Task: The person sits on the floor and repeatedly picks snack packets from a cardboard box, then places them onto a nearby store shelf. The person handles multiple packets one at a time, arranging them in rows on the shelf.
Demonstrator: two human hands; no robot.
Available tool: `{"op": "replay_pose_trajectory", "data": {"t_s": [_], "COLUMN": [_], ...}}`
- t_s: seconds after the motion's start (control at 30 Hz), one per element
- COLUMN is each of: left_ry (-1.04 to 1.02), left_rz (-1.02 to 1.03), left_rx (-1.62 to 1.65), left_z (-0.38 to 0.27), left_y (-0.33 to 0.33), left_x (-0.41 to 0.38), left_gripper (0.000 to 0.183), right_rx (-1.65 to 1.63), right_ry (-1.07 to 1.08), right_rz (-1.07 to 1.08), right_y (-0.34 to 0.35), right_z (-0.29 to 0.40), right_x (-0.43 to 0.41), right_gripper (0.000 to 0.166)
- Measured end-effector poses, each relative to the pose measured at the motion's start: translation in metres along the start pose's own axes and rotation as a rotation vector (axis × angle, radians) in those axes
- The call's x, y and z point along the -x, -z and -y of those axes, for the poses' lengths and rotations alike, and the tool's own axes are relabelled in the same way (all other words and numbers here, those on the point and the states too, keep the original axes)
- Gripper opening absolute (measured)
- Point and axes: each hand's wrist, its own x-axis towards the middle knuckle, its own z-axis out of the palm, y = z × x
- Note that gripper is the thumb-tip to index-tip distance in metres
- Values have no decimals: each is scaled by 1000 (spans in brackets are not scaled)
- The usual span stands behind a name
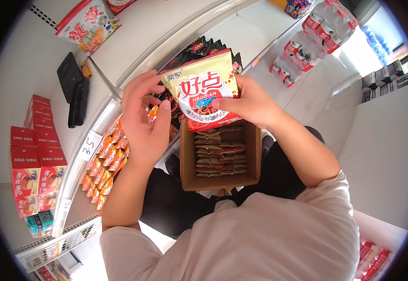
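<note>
A red, white and gold snack bag [205, 91] is pinched at its right side by my right hand [251, 103], thumb on the front. My left hand [146, 117] is raised at the bag's left, fingers curved and apart, holding nothing. Below the bag, a cardboard box [187, 158] stands between my legs with its top uncovered, and small bags [221, 154] stand in rows inside it. Behind the held bag, black snack bags [202, 47] line the lower shelf, partly hidden by the bag and my left hand.
Orange snack bags [107, 159] fill the shelf at left. Red boxes [37, 154], a black device [74, 89] and a white and red snack bag [89, 28] sit on the shelf above. Wrapped bottle packs [311, 42] stand on the floor at upper right.
</note>
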Motion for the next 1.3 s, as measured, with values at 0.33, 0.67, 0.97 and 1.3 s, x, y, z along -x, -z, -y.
{"op": "replay_pose_trajectory", "data": {"t_s": [0.33, 0.67, 0.97, 1.3], "left_ry": [754, 410, 144, -275], "left_rz": [357, 386, 299, -188], "left_rx": [379, -260, -443, -292], "left_z": [5, 13, 23, 18], "left_y": [-10, -23, -28, -11], "left_x": [23, 17, 14, -4], "left_gripper": [27, 28, 28, 54], "right_rx": [-48, 813, 557, 742], "right_ry": [-21, 309, 399, 728], "right_rz": [72, -143, -187, -255], "right_y": [-7, -15, -2, -31], "right_z": [-11, 9, -7, 120], "right_x": [2, 13, 5, -43], "right_gripper": [39, 52, 13, 14]}}
